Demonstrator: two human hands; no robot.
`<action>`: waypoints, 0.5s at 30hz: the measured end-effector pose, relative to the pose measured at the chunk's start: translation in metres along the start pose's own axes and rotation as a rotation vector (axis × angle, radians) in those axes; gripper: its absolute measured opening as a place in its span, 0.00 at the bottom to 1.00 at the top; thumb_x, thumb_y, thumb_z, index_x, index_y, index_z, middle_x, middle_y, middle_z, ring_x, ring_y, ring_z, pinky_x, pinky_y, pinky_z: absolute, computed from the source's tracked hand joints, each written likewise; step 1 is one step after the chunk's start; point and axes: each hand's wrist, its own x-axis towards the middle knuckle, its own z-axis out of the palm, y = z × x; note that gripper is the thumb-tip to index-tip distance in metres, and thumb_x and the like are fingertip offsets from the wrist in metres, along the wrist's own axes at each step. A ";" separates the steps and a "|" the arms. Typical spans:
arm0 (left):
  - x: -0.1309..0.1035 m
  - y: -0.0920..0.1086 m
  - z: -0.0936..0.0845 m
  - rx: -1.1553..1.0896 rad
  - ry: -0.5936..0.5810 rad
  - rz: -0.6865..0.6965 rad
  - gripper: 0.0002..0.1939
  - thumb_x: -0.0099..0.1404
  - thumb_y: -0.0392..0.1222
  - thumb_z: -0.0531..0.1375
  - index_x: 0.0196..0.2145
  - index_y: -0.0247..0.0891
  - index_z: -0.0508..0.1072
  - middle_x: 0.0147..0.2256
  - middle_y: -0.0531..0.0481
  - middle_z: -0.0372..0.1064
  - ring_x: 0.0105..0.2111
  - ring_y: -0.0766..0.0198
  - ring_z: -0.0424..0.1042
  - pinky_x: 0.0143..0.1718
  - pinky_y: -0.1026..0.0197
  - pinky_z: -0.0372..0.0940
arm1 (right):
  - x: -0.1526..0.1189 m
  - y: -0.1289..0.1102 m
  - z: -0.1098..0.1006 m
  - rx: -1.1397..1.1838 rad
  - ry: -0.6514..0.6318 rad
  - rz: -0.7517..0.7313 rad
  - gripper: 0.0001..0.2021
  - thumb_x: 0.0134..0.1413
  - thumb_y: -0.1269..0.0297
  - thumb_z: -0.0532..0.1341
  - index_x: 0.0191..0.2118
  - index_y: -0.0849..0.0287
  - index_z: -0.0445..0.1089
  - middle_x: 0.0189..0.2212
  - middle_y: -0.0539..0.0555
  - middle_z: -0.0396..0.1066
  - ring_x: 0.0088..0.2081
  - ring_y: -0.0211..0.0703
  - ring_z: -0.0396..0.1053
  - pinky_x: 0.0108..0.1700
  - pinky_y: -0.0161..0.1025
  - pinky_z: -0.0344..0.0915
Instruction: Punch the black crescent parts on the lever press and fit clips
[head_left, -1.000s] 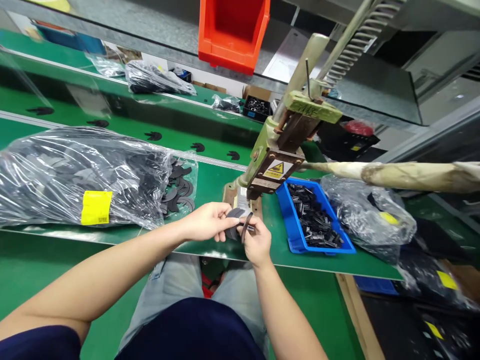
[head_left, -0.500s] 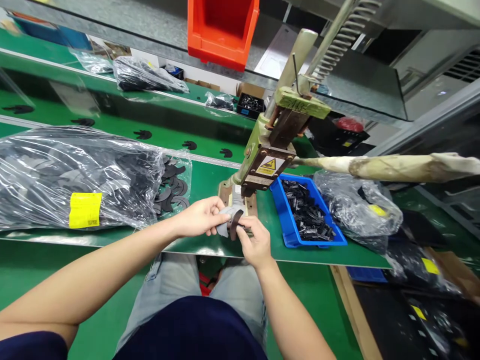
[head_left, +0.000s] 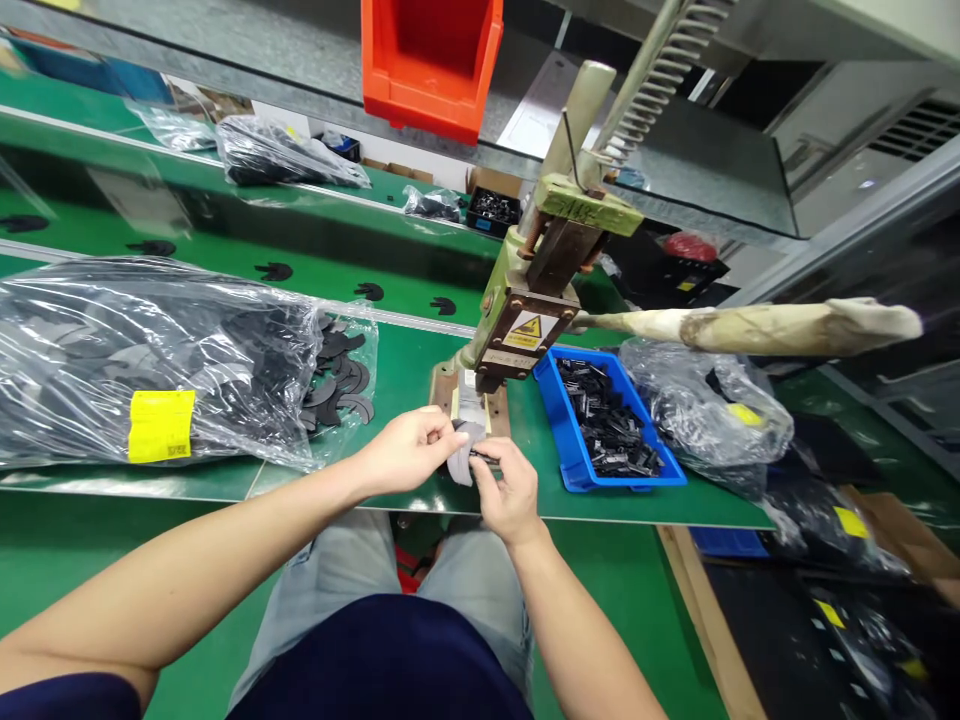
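Observation:
My left hand (head_left: 415,447) pinches a curved grey plastic piece (head_left: 460,462) between thumb and fingers. Opposite it, my right hand (head_left: 511,487) is closed at the right side of the same piece, with a small dark part (head_left: 484,457) between its fingertips. Both hands are just in front of the base (head_left: 444,384) of a green hand press (head_left: 523,312), whose ram is above the base. How the dark part meets the grey piece is hidden by my fingers.
Left stands a clear bag (head_left: 247,360) of curved pieces, spilling at its mouth. A blue bin (head_left: 562,455) of small black parts is right of the press. The press lever (head_left: 750,327) juts right. An orange bin (head_left: 424,115) hangs above. Dark pieces lie along the green belt (head_left: 405,270).
The grey piece has turned between my hands, and the dark curved part that stood out in front of it is now mostly out of sight. The view has shifted slightly.

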 end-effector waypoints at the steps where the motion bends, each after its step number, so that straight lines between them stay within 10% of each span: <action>1: 0.000 0.001 0.001 0.018 0.005 0.000 0.22 0.72 0.55 0.57 0.24 0.39 0.66 0.29 0.52 0.63 0.29 0.64 0.63 0.32 0.61 0.57 | 0.000 0.000 0.000 -0.008 -0.003 0.008 0.06 0.64 0.67 0.61 0.45 0.55 0.72 0.38 0.55 0.77 0.39 0.43 0.75 0.43 0.42 0.73; 15: -0.001 -0.008 0.001 -0.235 -0.079 -0.176 0.25 0.66 0.60 0.62 0.24 0.39 0.64 0.24 0.56 0.55 0.25 0.67 0.54 0.26 0.63 0.49 | -0.003 0.000 -0.003 0.088 -0.045 0.001 0.07 0.60 0.69 0.64 0.44 0.53 0.74 0.38 0.54 0.78 0.39 0.43 0.76 0.43 0.42 0.73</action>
